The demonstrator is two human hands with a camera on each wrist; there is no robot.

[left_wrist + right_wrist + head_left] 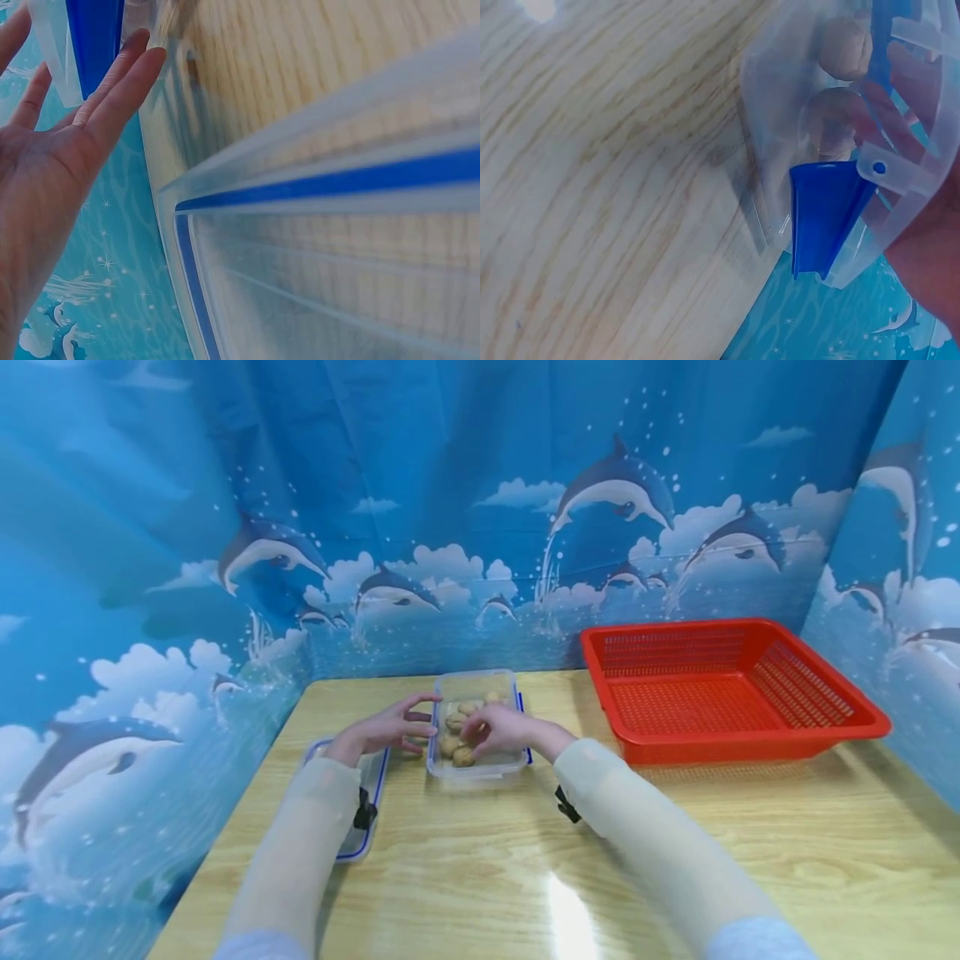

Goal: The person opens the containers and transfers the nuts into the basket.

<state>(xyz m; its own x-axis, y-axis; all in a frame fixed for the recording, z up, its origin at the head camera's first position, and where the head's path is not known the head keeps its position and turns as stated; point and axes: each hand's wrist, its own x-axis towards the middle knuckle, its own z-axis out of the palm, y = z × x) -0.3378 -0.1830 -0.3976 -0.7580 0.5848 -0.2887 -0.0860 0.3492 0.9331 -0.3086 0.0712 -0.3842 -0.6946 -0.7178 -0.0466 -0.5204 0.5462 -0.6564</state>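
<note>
A clear plastic box with blue latches holds several walnuts on the wooden table. My right hand reaches into this box, its bent fingers among the walnuts. Whether it pinches one is hidden. Through the box's wall in the right wrist view, walnuts show beside the fingers. My left hand is at the box's left side, fingers spread and fingertips close to the rim; contact is unclear. In the left wrist view, its fingers look nearly straight and hold nothing.
Beneath my left forearm lies a clear plastic piece edged in blue, a lid or shallow box; I cannot tell which. A red perforated basket stands at the back right. Dolphin-printed curtain surrounds the table's back and sides.
</note>
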